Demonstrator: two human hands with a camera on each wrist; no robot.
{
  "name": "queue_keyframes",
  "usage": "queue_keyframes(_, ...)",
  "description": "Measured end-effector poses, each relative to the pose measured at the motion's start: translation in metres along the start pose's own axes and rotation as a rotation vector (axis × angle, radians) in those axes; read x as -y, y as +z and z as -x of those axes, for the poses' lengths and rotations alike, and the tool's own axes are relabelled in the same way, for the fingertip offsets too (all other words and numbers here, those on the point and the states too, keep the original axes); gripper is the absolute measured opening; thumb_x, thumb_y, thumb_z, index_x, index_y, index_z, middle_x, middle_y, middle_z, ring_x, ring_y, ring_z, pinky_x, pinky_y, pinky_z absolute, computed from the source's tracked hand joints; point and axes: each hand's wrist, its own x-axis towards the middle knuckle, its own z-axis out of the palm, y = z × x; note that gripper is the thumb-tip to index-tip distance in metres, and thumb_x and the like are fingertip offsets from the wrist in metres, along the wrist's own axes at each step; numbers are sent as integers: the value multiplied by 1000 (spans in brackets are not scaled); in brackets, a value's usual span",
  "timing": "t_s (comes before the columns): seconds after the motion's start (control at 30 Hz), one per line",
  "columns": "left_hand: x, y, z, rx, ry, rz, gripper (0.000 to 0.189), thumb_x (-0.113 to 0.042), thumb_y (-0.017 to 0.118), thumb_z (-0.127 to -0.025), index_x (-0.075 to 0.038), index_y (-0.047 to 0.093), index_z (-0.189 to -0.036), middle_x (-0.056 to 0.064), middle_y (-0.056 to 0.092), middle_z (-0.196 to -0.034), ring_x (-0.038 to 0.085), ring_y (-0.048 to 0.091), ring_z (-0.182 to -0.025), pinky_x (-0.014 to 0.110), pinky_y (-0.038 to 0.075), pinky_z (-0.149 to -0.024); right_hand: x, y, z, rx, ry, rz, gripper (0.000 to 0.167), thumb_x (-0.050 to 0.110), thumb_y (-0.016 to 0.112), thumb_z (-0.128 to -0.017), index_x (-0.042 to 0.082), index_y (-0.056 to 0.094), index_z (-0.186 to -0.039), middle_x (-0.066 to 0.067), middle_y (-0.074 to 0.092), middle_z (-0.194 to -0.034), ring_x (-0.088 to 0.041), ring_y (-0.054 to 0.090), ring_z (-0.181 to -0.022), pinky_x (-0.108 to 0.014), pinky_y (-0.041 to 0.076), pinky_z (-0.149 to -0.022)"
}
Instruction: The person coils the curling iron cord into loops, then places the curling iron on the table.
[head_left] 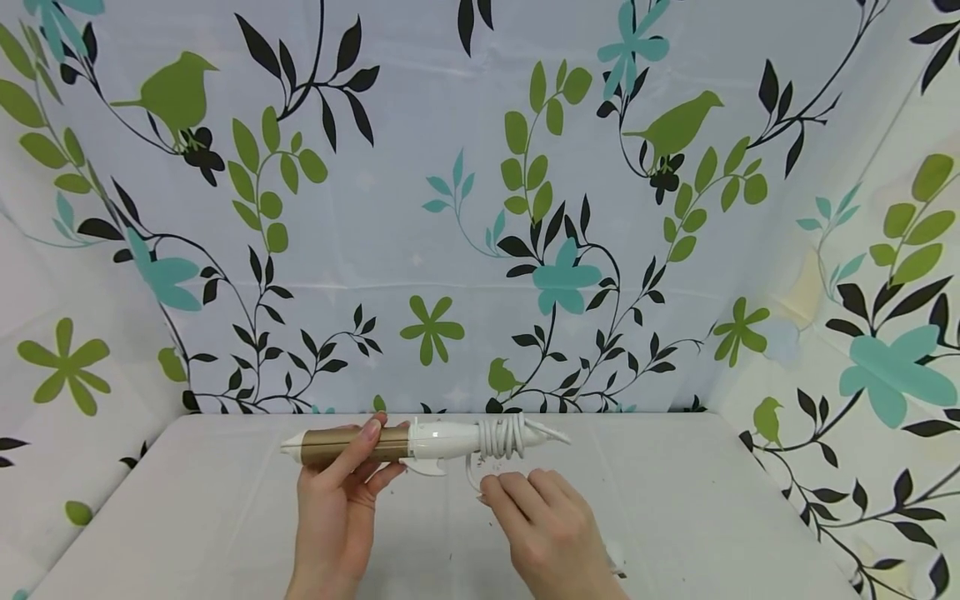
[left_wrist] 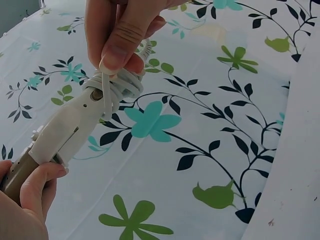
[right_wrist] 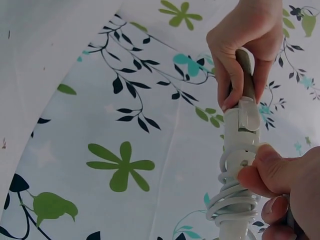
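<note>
A curling iron [head_left: 446, 439] with a gold barrel and white handle is held level above the white table in the head view. My left hand [head_left: 341, 500] grips it by the gold barrel [left_wrist: 20, 177], thumb on the near side. White cord [right_wrist: 232, 200] is wound in several loops around the handle's right part. Below those loops, my right hand [head_left: 543, 521] pinches a stretch of the cord between thumb and forefinger, as the left wrist view shows close up. Its other fingers are curled in. A small white piece [head_left: 615, 558], mostly hidden, shows beside the right wrist.
The white tabletop [head_left: 690, 508] spreads beneath both hands. A patterned cloth [head_left: 420, 208] with leaves, birds and flowers stands behind it, with similar cloth along the left and right sides.
</note>
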Motion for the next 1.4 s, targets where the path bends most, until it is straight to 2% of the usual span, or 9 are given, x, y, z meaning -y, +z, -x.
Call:
queue_keyframes(0.27,1,1,0,-27,20,-36,9,-1,63,-97,-6,56,-95,9,69,-102,30,74,-96,33,63,-71,-4,-5,-8,-30,-8,-33,33,11,49,-106,3,66,-78,-1,60,-71,-10,43,-59,-14,38,-53)
queue_keyframes(0.5,-1,1,0,25,18,-18,7,0,62,-97,-5,56,-96,10,67,-105,31,74,-98,34,63,-73,-9,-9,-14,-83,-42,15,34,15,53,-105,6,65,-74,2,59,-69,-9,36,-56,-14,33,-50)
queue_keyframes(0.6,0,2,0,18,25,-24,8,1,61,-97,-5,55,-96,11,66,-106,31,74,-98,35,63,-73,-11,-10,-15,-96,-11,8,37,22,55,-104,7,66,-73,3,60,-67,-9,39,-54,-14,36,-48)
queue_keyframes(0.77,0,2,0,-2,33,-25,10,2,61,-96,-5,54,-96,12,64,-108,31,74,-97,36,63,-75,-15,-10,-15,-34,34,-35,39,29,55,-104,6,66,-74,2,59,-67,-11,47,-58,-16,44,-51)
queue_keyframes(0.97,-2,2,0,-29,22,-38,14,1,63,-96,-4,52,-101,12,63,-111,31,74,-99,35,63,-76,-18,-10,-20,125,33,-53,39,28,46,-108,8,65,-79,1,60,-73,-14,52,-69,-22,50,-63)
queue_keyframes(1.13,-2,2,0,-42,23,-57,16,1,64,-96,-4,50,-102,11,64,-111,30,74,-99,34,63,-75,-19,-13,-23,169,18,-96,35,16,42,-108,7,64,-83,0,59,-76,-17,50,-73,-24,50,-69)
queue_keyframes(1.27,-2,2,0,-45,26,-51,16,2,64,-95,-4,50,-102,11,66,-109,31,74,-98,35,63,-75,-18,-15,-25,206,12,-148,36,-1,31,-95,7,65,-85,0,58,-79,-19,50,-76,-27,50,-74)
queue_keyframes(1.33,-2,1,-1,-46,25,-52,16,1,64,-95,-3,50,-102,11,66,-109,31,74,-98,35,63,-75,-17,-16,-26,222,8,-153,40,-5,26,-85,6,65,-86,0,58,-79,-19,50,-77,-27,50,-75)
queue_keyframes(1.4,-3,1,0,-49,25,-55,17,1,64,-95,-4,50,-102,11,66,-109,31,74,-98,35,62,-76,-17,-17,-27,227,-2,-148,43,-7,25,-82,6,65,-88,0,59,-80,-19,50,-77,-27,49,-75)
